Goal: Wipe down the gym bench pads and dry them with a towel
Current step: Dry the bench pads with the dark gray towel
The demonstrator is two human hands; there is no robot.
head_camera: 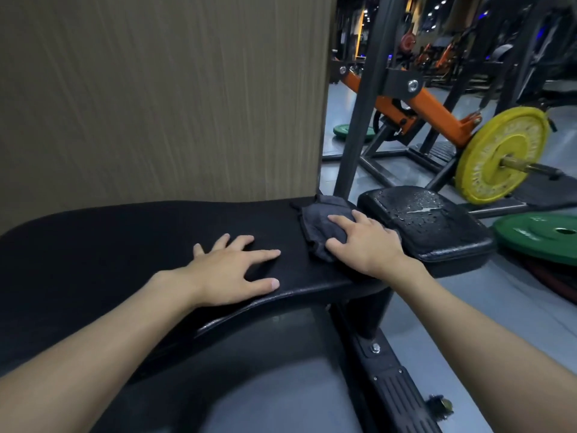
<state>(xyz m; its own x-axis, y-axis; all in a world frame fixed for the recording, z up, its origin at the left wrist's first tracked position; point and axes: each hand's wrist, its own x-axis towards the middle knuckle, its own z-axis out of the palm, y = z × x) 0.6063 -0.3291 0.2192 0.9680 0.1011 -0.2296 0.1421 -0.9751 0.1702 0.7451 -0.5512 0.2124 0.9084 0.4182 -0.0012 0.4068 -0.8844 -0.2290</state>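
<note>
A long black bench pad (125, 239) runs across the middle of the view. My left hand (232, 271) lies flat on it with fingers spread, holding nothing. A dark grey towel (321, 223) sits bunched at the pad's right end, and my right hand (365, 242) presses down on it with the fingers gripping the cloth. Just right of the towel is a smaller black seat pad (437, 226), covered in water droplets with a small puddle near its middle.
A tan wall panel (156, 95) rises right behind the bench. A black upright post (359, 120) stands behind the towel. An orange machine arm with a yellow weight plate (499, 154) is at right, green plates (543, 237) on the floor. The bench's frame (390, 370) runs below.
</note>
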